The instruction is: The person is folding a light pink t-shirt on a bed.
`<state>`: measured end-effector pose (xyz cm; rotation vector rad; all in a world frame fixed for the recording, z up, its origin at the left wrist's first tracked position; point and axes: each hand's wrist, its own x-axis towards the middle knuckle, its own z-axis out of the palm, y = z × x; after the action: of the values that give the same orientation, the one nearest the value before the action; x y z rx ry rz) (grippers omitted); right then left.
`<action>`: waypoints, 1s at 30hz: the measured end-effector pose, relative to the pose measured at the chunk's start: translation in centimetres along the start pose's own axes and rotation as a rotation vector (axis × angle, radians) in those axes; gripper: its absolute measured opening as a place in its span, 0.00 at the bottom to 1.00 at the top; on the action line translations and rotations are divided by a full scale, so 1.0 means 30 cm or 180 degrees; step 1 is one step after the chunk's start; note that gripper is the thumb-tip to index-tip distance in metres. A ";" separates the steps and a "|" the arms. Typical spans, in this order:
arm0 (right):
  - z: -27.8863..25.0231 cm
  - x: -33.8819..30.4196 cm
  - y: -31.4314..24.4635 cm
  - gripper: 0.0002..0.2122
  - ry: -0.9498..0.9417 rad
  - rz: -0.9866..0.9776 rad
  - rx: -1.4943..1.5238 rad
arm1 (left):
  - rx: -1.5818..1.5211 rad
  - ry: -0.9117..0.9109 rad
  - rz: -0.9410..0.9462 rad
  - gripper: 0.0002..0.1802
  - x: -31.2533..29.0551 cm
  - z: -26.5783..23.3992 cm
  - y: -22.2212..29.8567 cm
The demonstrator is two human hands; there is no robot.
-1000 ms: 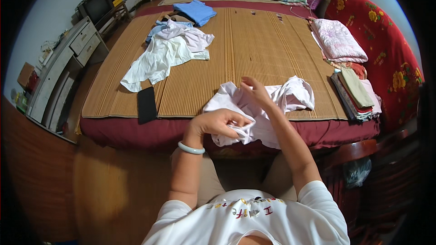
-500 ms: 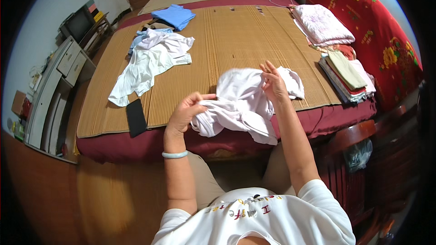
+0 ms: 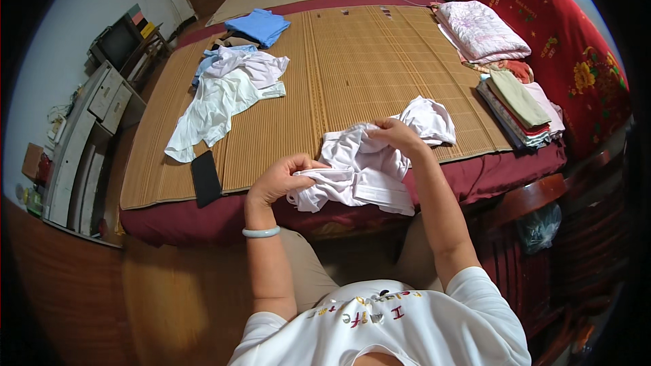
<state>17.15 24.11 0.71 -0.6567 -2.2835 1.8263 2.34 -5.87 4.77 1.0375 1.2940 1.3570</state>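
A crumpled white garment (image 3: 382, 183) lies at the near edge of the bed, partly hanging over the dark red bedding; its exact kind cannot be made out. My left hand (image 3: 279, 177), with a pale bangle on the wrist, is closed on the garment's left side, thumb and fingers pinching the cloth. Farther up, my right hand (image 3: 399, 137) pinches the garment's far edge, its fingers bent over the fabric. One bunched part of the garment spreads beyond the right hand, on the mat.
A bamboo mat (image 3: 366, 61) covers the bed. Rumpled pale clothes (image 3: 227, 98), a folded blue cloth (image 3: 261, 27) and a black phone (image 3: 205, 177) lie left. Folded clothes (image 3: 519, 105) and a floral quilt (image 3: 485, 34) lie right, near a wooden chair (image 3: 532, 196).
My right hand has come down and left, from raised with fingers spread to pinching the garment's far edge. The garment's raised upper part has settled lower. My left hand keeps its hold.
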 end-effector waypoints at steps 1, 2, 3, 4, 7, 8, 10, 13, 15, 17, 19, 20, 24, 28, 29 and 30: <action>-0.006 -0.011 -0.020 0.12 -0.0003 0.0001 0.0001 | -0.0081 0.0075 0.0107 0.09 -0.001 0.001 0.000; -0.012 -0.021 -0.039 0.13 -0.0208 -0.0219 0.1189 | -0.0082 0.0078 0.0106 0.09 -0.004 0.000 0.001; -0.017 -0.024 -0.048 0.16 -0.0412 -0.0437 0.2376 | -0.0182 0.0160 0.0195 0.09 -0.009 -0.002 0.004; -0.033 -0.023 -0.054 0.22 -0.0430 -0.0532 0.2676 | -0.0280 0.0239 0.0288 0.09 -0.011 -0.004 0.010; -0.063 -0.055 -0.063 0.23 -0.0637 -0.0728 0.3279 | -0.0482 0.0360 0.0316 0.09 -0.014 -0.021 0.018; -0.059 -0.061 -0.077 0.22 -0.0658 -0.0716 0.3556 | -0.0445 0.0427 0.0347 0.09 -0.017 -0.033 0.011; -0.064 -0.060 -0.072 0.20 -0.0477 -0.0689 0.3548 | -0.0419 0.0516 0.0322 0.08 -0.020 -0.050 0.005; -0.094 -0.038 -0.059 0.14 -0.0279 -0.0498 0.3080 | -0.0385 0.0639 0.0281 0.08 -0.022 -0.059 -0.002; -0.116 -0.003 -0.042 0.11 -0.0251 -0.0337 0.2623 | -0.0377 0.0666 0.0264 0.08 -0.020 -0.063 -0.011; -0.126 0.037 -0.027 0.08 0.0341 -0.1129 0.2175 | -0.0439 0.0896 0.0327 0.07 -0.027 -0.076 -0.025; -0.148 0.074 -0.038 0.09 0.0266 -0.1270 0.2822 | -0.0504 0.1206 0.0295 0.06 -0.027 -0.100 -0.033; -0.136 0.096 -0.049 0.09 0.0697 -0.1526 0.2442 | -0.0575 0.1517 0.0264 0.06 -0.025 -0.109 -0.040; -0.107 0.135 0.037 0.09 0.1819 -0.1146 0.1114 | -0.0230 0.2131 0.0173 0.06 0.018 -0.118 -0.086; 0.020 0.086 0.018 0.06 0.1358 -0.1333 0.0969 | 0.0529 0.2462 -0.0099 0.07 0.006 -0.132 -0.093; 0.058 0.063 0.004 0.04 0.0944 -0.1161 0.0970 | 0.0526 0.2479 -0.0054 0.07 0.001 -0.136 -0.089; 0.109 0.021 -0.024 0.04 0.0596 -0.1230 0.0878 | 0.0558 0.2488 -0.0055 0.07 -0.008 -0.142 -0.091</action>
<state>15.19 21.33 0.48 -0.3012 -1.8376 1.7579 -1.57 -6.95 1.74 0.6022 2.0080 1.7382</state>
